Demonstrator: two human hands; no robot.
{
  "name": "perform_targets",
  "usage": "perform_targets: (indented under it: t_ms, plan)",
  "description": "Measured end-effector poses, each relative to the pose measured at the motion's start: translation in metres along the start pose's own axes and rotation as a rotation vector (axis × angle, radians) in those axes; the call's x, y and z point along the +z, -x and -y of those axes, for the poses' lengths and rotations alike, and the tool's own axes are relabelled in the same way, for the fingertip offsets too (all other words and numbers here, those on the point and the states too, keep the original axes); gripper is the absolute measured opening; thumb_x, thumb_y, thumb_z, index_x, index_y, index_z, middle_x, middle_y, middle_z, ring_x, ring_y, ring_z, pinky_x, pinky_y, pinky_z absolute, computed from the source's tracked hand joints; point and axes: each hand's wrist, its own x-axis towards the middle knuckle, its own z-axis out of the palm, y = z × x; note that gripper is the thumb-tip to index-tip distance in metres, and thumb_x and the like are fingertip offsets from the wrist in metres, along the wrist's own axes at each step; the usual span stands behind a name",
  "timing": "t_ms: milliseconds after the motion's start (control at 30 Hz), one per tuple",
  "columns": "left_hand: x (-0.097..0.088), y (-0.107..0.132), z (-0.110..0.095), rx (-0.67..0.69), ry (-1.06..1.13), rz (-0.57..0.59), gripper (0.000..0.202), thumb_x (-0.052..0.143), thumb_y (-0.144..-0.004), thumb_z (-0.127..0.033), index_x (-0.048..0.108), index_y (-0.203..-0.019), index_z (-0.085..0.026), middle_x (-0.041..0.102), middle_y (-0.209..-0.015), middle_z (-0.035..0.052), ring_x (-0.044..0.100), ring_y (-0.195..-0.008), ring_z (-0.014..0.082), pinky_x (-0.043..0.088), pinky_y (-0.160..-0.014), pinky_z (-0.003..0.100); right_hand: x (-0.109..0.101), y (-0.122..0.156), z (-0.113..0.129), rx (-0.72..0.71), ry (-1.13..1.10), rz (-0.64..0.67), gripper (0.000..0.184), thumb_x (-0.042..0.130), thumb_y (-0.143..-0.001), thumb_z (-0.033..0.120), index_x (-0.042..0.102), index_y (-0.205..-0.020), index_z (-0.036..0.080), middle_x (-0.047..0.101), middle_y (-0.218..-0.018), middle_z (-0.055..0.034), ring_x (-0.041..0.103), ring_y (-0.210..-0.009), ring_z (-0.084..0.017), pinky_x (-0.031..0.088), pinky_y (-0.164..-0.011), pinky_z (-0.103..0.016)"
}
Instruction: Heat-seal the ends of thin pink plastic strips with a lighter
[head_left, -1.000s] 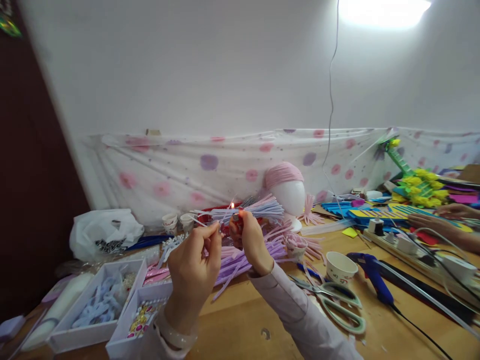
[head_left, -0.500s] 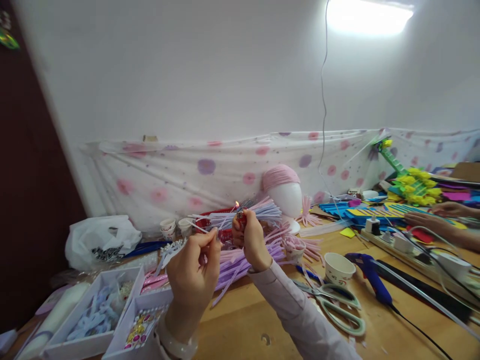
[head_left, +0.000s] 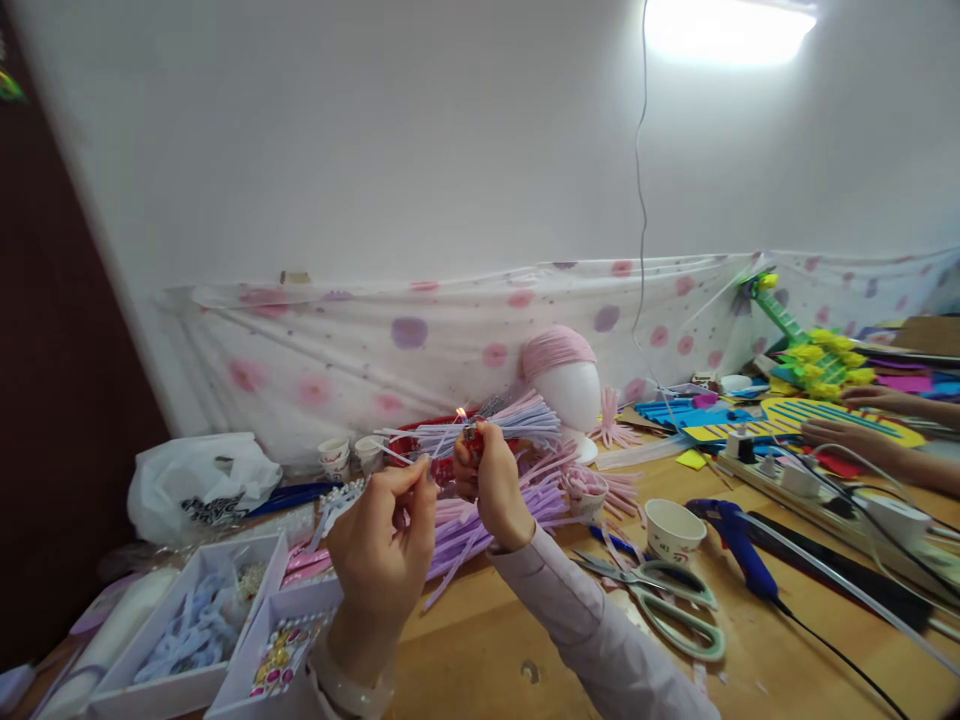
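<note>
My right hand (head_left: 499,490) is closed around a red lighter (head_left: 474,440), and a small flame (head_left: 461,412) burns at its top. To its left, my left hand (head_left: 390,545) pinches a thin pale strip (head_left: 397,454) between thumb and forefinger. One end of the strip sticks out to the left; its exact kind is too small to tell. Behind both hands lie pale blue and pink pipe cleaners (head_left: 525,418) over a red basket (head_left: 409,442). Purple pipe cleaners (head_left: 469,545) spread on the table below my right hand.
Scissors (head_left: 667,600), a paper cup (head_left: 675,530) and a blue glue gun (head_left: 739,550) lie to the right, beside a power strip (head_left: 810,500). White boxes (head_left: 187,620) of beads and trims stand left. A foam head (head_left: 566,390) is behind; another person's hands (head_left: 847,440) are far right.
The lighter, with its flame still burning, has shifted slightly left with my right hand, closer to my left hand. My left hand keeps its pinch. The whole view has shifted slightly.
</note>
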Motion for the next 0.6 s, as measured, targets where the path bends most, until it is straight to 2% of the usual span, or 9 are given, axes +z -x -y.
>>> perform_targets:
  t_ms: [200,300,433,500,600]
  plan:
    - [0.000,-0.001,0.000,0.011,0.003,0.005,0.007,0.062,-0.080,-0.019,0.063,-0.086,-0.018,0.070,-0.069,-0.0009,0.058,-0.051,0.0066,0.045,-0.052,0.016,0.004,0.005,0.002,0.015,-0.057,0.002,0.035,0.033,-0.078,0.038,0.035,-0.049,0.020,0.026,-0.038,0.0070,0.015,-0.034,-0.006,0.011,-0.033,-0.018]
    - [0.000,-0.001,0.001,0.034,-0.009,-0.001,0.007,0.062,-0.080,-0.018,0.063,-0.087,-0.018,0.069,-0.069,-0.0010,0.056,-0.049,0.0063,0.044,-0.051,0.017,0.003,0.004,0.006,0.108,-0.123,0.073,0.037,0.031,-0.081,0.038,0.033,-0.048,0.020,0.023,-0.036,0.0078,0.011,-0.033,-0.005,0.009,-0.032,-0.018]
    - [0.003,0.000,0.009,0.128,-0.020,-0.020,0.010,0.063,-0.079,-0.015,0.063,-0.089,-0.018,0.069,-0.068,-0.0008,0.058,-0.050,0.0070,0.045,-0.054,0.018,-0.009,-0.002,0.011,0.295,-0.281,0.163,0.049,0.024,-0.084,0.054,0.030,-0.048,0.021,0.017,-0.035,0.0094,0.005,-0.032,-0.006,0.009,-0.031,-0.019]
    - [0.004,0.000,0.015,0.203,-0.026,-0.016,0.015,0.064,-0.078,-0.012,0.062,-0.092,-0.017,0.070,-0.071,0.0004,0.062,-0.056,0.0083,0.046,-0.057,0.018,-0.014,-0.005,0.012,0.320,-0.321,0.185,0.053,0.025,-0.082,0.062,0.029,-0.048,0.021,0.017,-0.035,0.0099,0.005,-0.032,-0.005,0.010,-0.031,-0.019]
    - [0.005,0.001,0.027,0.308,-0.038,0.006,0.022,0.063,-0.078,-0.008,0.060,-0.098,-0.016,0.071,-0.077,0.0032,0.066,-0.066,0.0107,0.047,-0.063,0.019,-0.016,-0.004,0.012,0.321,-0.334,0.213,0.054,0.032,-0.080,0.065,0.030,-0.049,0.021,0.018,-0.037,0.0103,0.006,-0.033,-0.004,0.010,-0.032,-0.019]
